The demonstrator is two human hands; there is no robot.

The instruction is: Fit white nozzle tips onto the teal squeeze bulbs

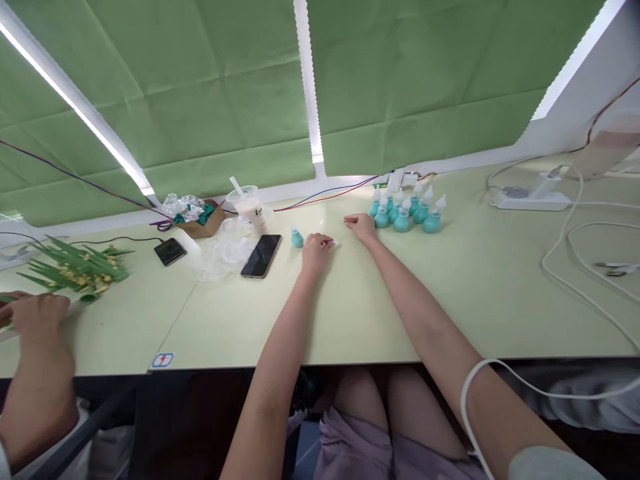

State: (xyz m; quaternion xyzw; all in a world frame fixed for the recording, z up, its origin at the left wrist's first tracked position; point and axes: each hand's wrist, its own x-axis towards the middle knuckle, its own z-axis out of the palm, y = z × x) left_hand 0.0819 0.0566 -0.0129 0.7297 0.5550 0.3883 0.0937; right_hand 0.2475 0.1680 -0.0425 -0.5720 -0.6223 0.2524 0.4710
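My left hand (316, 251) is over the middle of the table, its fingers closed on a small white piece (335, 243) whose tip shows past the fingertips. Just left of that hand stands a small round teal bottle-shaped piece (297, 238) with a pale top. A little farther right and back, my right hand (361, 227) has its fingertips pressed together; whether anything is between them is too small to tell. Beside the right hand stands a cluster of several teal bases with white flame-shaped tips (401, 220), like small candle lights.
Left of my hands lie a phone (261, 257), a clear plastic bag (225, 250), a drink cup (250, 208) and a cardboard box (205, 225). A co-worker's hand (37, 312) is near green artificial stems (80, 268). White cables and a power strip (533, 199) lie right.
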